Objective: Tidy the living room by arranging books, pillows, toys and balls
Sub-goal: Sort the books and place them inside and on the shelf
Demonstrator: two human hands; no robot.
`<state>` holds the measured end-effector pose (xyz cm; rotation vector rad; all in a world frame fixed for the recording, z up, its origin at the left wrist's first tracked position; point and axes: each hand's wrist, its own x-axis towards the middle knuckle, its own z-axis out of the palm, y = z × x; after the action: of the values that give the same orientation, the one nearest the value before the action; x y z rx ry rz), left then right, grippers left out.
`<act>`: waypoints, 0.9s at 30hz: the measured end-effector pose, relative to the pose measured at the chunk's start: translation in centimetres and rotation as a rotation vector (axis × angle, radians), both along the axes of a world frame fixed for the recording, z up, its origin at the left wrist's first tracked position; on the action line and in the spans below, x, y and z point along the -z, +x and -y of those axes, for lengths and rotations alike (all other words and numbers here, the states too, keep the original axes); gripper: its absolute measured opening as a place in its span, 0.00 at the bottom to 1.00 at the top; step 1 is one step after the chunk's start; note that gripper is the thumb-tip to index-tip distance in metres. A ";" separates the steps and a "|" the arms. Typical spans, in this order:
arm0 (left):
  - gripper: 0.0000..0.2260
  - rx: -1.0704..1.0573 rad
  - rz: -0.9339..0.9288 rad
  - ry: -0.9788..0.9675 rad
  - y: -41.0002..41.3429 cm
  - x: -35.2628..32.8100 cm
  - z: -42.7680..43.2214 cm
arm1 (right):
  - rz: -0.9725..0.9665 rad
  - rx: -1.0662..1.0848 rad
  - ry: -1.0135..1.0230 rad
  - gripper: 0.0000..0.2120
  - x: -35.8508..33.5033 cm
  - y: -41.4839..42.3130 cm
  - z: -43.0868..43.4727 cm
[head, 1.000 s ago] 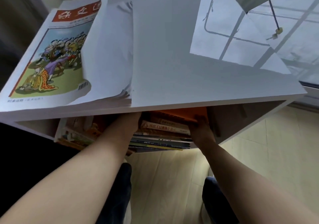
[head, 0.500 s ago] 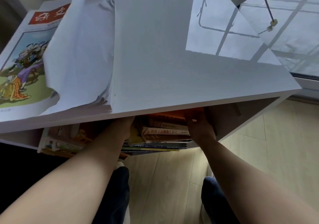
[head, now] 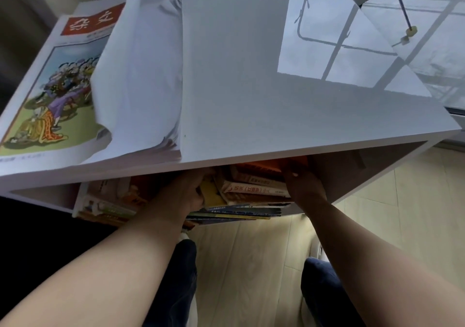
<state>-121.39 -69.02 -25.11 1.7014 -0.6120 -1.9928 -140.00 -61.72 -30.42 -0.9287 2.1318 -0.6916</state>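
A stack of books (head: 254,193) lies flat on the shelf under the white table top (head: 251,87). My left hand (head: 186,193) reaches under the top and grips the left end of the stack; its fingers are mostly hidden. My right hand (head: 302,188) holds the right end, fingers curled on an orange book (head: 266,166) at the top of the stack. A second pile of books (head: 105,203) lies further left on the same shelf.
An open picture book (head: 57,95) with curled white pages (head: 141,79) lies on the left of the table top. Pale wooden floor (head: 251,263) and my dark-trousered knees (head: 176,284) are below. A window (head: 440,49) stands at the right.
The view has shifted slightly. Both hands stay at the ends of the stack under the top, the right hand a little further in on the orange book.
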 end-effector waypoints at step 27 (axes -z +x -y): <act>0.08 0.334 0.398 -0.092 0.0 -1.9 -0.3 | 0.311 0.078 -0.072 0.14 0.8 0.5 -0.6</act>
<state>-121.37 -68.67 -23.18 2.0633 -1.1725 -1.8011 -139.53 -61.12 -31.24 -0.7244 1.8848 -0.8948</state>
